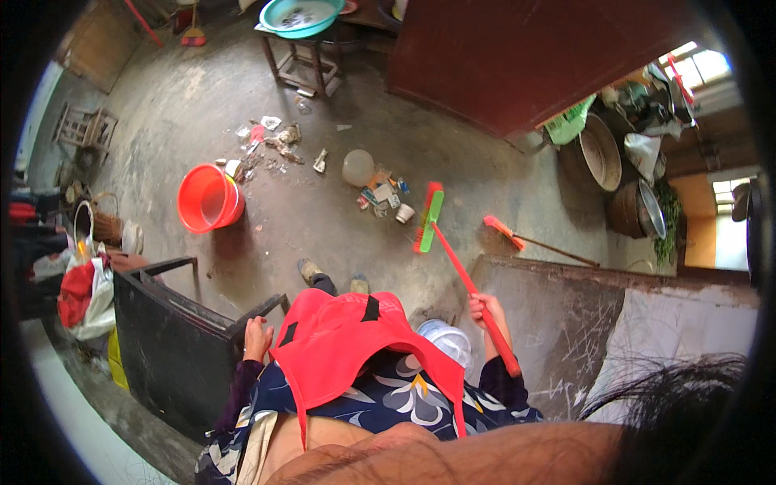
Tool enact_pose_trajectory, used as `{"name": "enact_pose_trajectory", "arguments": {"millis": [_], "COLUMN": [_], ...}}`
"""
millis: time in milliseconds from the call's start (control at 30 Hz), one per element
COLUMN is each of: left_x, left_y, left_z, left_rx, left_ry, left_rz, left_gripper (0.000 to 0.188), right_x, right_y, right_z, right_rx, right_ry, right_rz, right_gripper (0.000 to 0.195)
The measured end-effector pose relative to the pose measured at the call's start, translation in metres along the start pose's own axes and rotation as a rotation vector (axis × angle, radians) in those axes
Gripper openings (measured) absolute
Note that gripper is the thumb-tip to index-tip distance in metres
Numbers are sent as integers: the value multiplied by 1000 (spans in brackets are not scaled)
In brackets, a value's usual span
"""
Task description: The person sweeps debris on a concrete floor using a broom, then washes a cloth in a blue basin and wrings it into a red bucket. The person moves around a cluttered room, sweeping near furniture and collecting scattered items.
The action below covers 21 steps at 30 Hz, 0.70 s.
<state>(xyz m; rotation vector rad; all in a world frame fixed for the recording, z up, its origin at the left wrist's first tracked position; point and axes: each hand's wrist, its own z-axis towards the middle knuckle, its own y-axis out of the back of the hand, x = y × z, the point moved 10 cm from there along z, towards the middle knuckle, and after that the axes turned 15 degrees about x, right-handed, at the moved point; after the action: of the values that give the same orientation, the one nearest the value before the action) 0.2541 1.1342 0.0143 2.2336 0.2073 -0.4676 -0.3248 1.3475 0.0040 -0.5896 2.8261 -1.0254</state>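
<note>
My right hand (pixel 487 309) grips the red handle of a push broom (pixel 431 219). Its green head with red bristles is up ahead, tilted on edge; whether it touches the concrete floor (pixel 291 224) is hard to tell. My left hand (pixel 258 339) hangs by the corner of a black-framed chair or stand (pixel 176 339), and contact is unclear. Beyond my shoes lies a heap of litter (pixel 383 195) with a paper cup (pixel 405 213) and a pale round ball or balloon (pixel 358 168). Wet-looking debris (pixel 270 148) spreads behind a red bucket (pixel 210 199).
A small brush (pixel 504 233) with a wooden handle lies to the right, beside a scratched table or counter (pixel 533 327). A lined white bucket (pixel 447 342) stands near my right side. Farther off, a turquoise basin (pixel 301 17) sits on a wooden stool (pixel 300 63).
</note>
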Motion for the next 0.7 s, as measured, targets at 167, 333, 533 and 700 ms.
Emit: {"name": "enact_pose_trajectory", "arguments": {"millis": [167,333,533,700], "left_x": [-5,-64,-231,-353], "left_y": [8,62,145,210], "left_z": [4,42,122,176], "left_rx": [-77,-132,12,172], "left_ry": [-14,-127,-631,-1111], "left_rz": [-94,-194,-354,-529], "left_gripper": [31,30,45,75], "right_x": [10,47,79,68], "right_y": [-65,-96,-178,-282], "right_z": [0,67,199,303], "right_rx": [-3,-125,-180,-244], "right_ry": [-23,-31,-82,-162], "right_rz": [7,-175,-495,-684], "right_gripper": [11,11,15,10]}}
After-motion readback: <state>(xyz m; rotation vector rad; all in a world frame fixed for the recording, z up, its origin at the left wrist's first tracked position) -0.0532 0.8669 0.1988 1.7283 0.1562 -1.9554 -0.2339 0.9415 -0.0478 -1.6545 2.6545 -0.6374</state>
